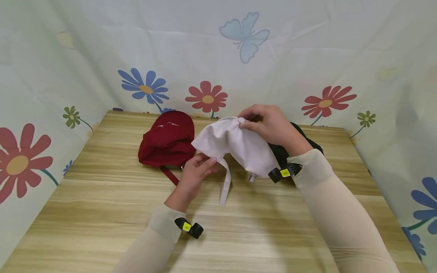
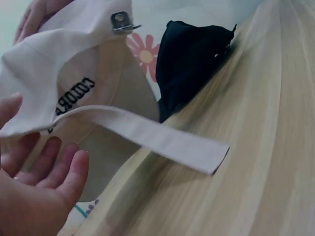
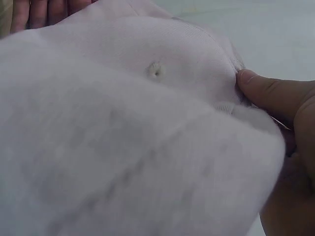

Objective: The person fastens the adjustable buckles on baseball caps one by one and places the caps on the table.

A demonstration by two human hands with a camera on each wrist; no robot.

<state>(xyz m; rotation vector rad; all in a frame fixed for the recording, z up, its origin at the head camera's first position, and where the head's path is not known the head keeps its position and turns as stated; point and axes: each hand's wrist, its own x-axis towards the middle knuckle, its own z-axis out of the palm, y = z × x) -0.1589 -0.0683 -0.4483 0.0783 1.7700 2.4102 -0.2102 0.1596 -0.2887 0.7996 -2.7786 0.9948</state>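
Note:
A pale pinkish-white baseball cap (image 1: 235, 142) is held up above the table between both hands. My right hand (image 1: 273, 123) pinches its crown by the top button. Lower down, my left hand (image 1: 196, 170) pinches the cap's back edge between thumb and fingers, beside the loose strap (image 1: 225, 184). That strap hangs free, and a metal buckle (image 1: 252, 177) dangles at the other side of the back opening. Dark lettering (image 2: 74, 98) shows through the opening in the left wrist view. In the right wrist view the cap's fabric (image 3: 123, 123) fills most of the picture, with a stitched eyelet.
To the left a dark red cap (image 1: 167, 138) lies on the wooden table (image 1: 112, 212), its strap trailing toward me. A black cap (image 2: 192, 64) rests at the right, partly hidden behind my right forearm in the head view. A flower-printed cloth (image 1: 266, 83) stands behind the table.

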